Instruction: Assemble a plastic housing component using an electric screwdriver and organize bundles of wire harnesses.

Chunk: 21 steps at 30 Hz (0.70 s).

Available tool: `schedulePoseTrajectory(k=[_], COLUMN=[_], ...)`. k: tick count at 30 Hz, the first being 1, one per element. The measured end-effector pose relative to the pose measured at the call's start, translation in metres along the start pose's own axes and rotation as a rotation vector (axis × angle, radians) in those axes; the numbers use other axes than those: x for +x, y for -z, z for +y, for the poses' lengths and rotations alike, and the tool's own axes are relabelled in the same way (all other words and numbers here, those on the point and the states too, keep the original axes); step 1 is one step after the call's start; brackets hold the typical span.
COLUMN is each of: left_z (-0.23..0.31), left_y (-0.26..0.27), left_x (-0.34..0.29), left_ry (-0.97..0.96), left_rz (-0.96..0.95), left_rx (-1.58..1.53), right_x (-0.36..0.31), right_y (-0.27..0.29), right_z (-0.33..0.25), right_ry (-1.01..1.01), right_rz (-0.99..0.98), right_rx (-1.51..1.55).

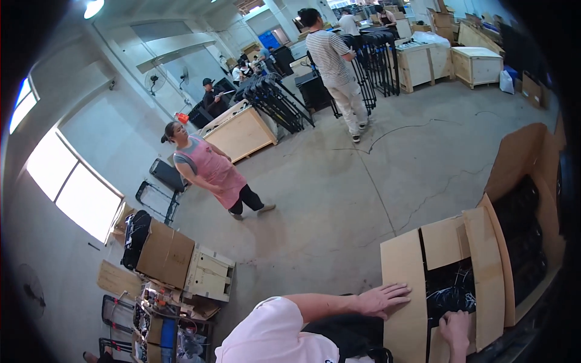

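Note:
An open cardboard carton (402,272) is in front of me at the lower right, its flaps spread around a dark opening. Inside lie black items with thin whitish strands (451,296), too tangled to name. My left hand (384,300) rests flat on the carton's left flap, fingers stretched out. At the near side of the opening is my right hand (455,328), its fingers curled in beside the right flap (487,284). Whatever those fingers hold, if anything, is hidden.
Another open carton (529,142) with black items stands at the right. A person in a pink apron (209,169) stands ahead left; a person in a striped shirt (330,57) is by black metal stands (378,60). A carton (166,251) and loaded cart are at lower left.

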<state>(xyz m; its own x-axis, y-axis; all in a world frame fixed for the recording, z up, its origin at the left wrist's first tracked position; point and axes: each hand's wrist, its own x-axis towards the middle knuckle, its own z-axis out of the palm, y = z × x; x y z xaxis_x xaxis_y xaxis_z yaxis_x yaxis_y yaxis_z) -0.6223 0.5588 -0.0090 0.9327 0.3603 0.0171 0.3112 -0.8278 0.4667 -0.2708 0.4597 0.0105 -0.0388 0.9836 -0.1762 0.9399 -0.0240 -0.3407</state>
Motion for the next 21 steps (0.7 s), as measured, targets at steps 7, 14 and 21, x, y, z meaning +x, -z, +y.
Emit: schedulePoseTrajectory(k=[7,14,21], left_z=[-0.023,-0.052,-0.068], left_y=[-0.024,0.037,0.074], left_x=[0.008,0.065,0.22], left_ry=[-0.028,0.023,-0.052], left_rz=[0.06,-0.128,0.223], left_rx=[-0.072,-0.283,0.127], right_x=[-0.047,-0.083,-0.056], right_y=[0.07,0.149,0.144], right_z=[-0.029,-0.054,-0.052], right_ry=[-0.159,-0.519,-0.592], right_rz=[0.29,-0.021,-0.074], right_rx=[0.247,0.152,0.042])
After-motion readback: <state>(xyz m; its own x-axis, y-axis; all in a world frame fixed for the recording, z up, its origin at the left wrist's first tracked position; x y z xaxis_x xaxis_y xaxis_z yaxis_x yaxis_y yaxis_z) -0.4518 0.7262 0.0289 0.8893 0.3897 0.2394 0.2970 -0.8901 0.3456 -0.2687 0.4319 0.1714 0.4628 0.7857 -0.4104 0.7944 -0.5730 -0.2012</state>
